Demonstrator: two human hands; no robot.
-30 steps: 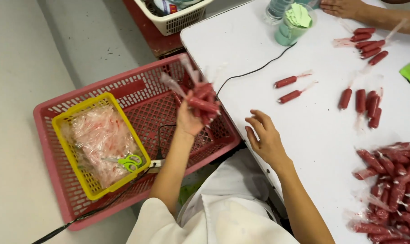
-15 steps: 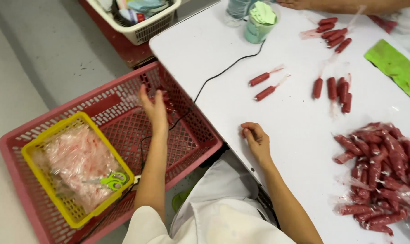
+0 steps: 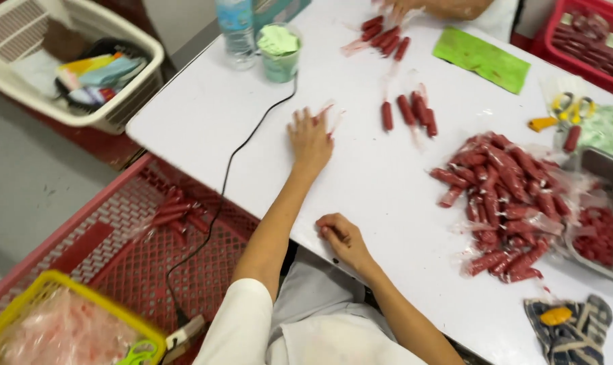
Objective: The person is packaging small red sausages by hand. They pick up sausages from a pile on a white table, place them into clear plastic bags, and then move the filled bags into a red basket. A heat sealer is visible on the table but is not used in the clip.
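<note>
My left hand [image 3: 310, 138] lies flat on the white table [image 3: 205, 115], fingers spread over two small red plastic-wrapped sausages [image 3: 328, 112] whose ends poke out past the fingertips. My right hand [image 3: 343, 238] rests near the table's front edge with its fingers curled and nothing visible in it. Three more wrapped sausages [image 3: 411, 109] lie just right of the left hand. A big pile of wrapped sausages [image 3: 502, 196] sits further right. A bunch of sausages [image 3: 174, 213] lies in the red crate [image 3: 83, 247] on the floor to my left.
A black cable [image 3: 242, 145] runs off the table into the crate, beside a yellow basket [image 3: 46, 287]. A green cup [image 3: 279, 53], a bottle [image 3: 235, 27], a green cloth [image 3: 482, 57], scissors [image 3: 567, 105], a metal tray [image 3: 607, 176] and gloves [image 3: 570, 324] are on the table. Another person's hand [image 3: 414, 7] works opposite.
My left hand let a handful of sausages go into the red crate, then swung right onto the table over two sausages. My right hand stayed curled near the edge.
</note>
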